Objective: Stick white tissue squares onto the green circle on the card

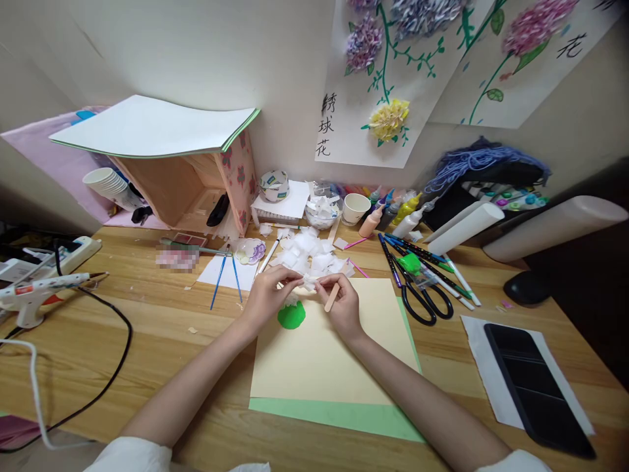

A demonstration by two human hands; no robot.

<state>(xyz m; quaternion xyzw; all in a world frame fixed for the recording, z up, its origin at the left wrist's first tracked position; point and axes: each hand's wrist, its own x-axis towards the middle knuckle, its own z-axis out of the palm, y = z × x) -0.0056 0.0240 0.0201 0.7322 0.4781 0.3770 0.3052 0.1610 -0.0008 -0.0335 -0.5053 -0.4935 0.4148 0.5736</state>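
My left hand (pixel 275 292) pinches a small white paper piece (pixel 309 282) between thumb and fingertips. Opposite it, my right hand (pixel 341 301) has its fingertips at the same piece and also holds a flat wooden stick (pixel 332 297) that points down toward me. Just below my left fingers lies a round green patch (pixel 291 315) with some white bits at its top edge, on a cream sheet (pixel 324 367). Under the cream sheet shows a green sheet (pixel 339 418). A pile of white paper squares (pixel 307 252) sits behind both hands.
Black-handled scissors (pixel 417 305) and several pens lie right of the sheets. A phone (pixel 535 387) rests on white paper at the far right. Paint bottles (pixel 372 221) and a paper cup (pixel 356 208) stand behind. A glue gun (pixel 39 295) with cables is at the left.
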